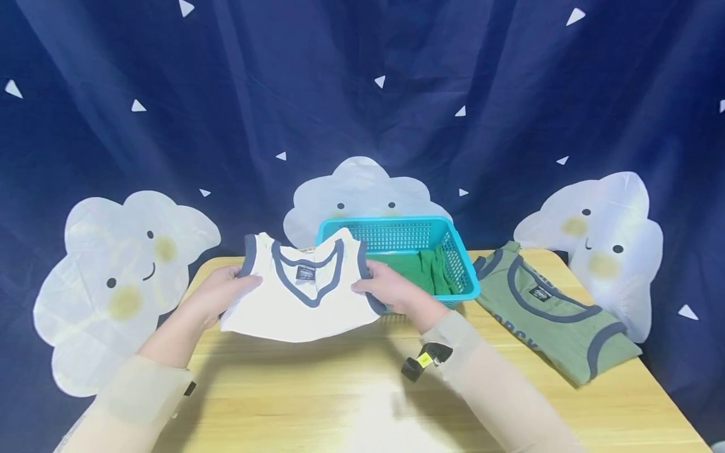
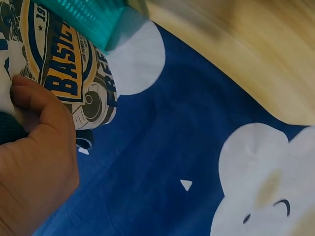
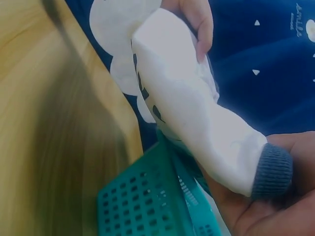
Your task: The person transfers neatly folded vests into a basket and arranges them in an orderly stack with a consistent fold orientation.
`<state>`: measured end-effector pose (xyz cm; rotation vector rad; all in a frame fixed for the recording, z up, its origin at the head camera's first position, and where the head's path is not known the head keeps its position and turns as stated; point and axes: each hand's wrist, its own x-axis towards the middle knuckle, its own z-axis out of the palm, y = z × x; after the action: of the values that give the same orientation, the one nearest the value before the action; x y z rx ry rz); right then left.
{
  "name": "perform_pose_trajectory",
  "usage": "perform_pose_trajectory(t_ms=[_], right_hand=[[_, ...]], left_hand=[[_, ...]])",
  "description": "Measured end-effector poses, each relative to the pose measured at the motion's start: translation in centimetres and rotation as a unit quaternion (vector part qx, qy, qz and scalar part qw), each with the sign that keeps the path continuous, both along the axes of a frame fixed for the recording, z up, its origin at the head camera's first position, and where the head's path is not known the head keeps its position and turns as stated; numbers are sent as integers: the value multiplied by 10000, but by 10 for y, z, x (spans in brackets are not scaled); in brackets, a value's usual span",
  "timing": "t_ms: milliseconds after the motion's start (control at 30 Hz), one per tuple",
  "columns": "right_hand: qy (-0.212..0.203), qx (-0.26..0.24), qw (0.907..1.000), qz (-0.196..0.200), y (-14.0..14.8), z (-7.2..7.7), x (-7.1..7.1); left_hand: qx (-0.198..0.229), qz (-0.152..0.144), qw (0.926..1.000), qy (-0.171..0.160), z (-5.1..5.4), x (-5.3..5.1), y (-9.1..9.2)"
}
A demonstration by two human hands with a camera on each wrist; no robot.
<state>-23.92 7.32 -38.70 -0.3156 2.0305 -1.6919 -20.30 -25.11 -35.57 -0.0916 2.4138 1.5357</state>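
A folded white tank top [image 1: 300, 314] with navy trim is held up above the table, its neckline and dark label towards me. My left hand [image 1: 223, 290] pinches it at the left armhole, thumb on the near side. At the opposite armhole my right hand [image 1: 393, 288] grips the navy edging. The left wrist view shows the far side's print [image 2: 69, 61], with the word BASIC on it. In the right wrist view the folded white cloth [image 3: 182, 83] stretches from the right hand [image 3: 290, 196] to fingers [image 3: 199, 24] of the left hand.
Behind the right hand stands a teal plastic basket [image 1: 472, 280] with green cloth [image 1: 438, 270] inside. A folded green tank top [image 1: 557, 314] with navy trim lies on the wooden table [image 1: 294, 402] at the right. A dark blue curtain [image 1: 317, 94] with cloud figures hangs behind the table.
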Motion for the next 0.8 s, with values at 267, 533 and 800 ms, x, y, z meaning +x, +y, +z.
perform_pose_trajectory(t_ms=[267,533,800], right_hand=[[175,179,9996,-111,20,2,-4],[-68,32,9996,-283,43,7,-7],[-166,68,9987,-482,61,10,-12]], left_hand=[[83,-13,9999,-65,-6,-17,18],[164,-61,9998,-58,-6,-35,44],[364,-4,9993,-49,-11,-44,62]])
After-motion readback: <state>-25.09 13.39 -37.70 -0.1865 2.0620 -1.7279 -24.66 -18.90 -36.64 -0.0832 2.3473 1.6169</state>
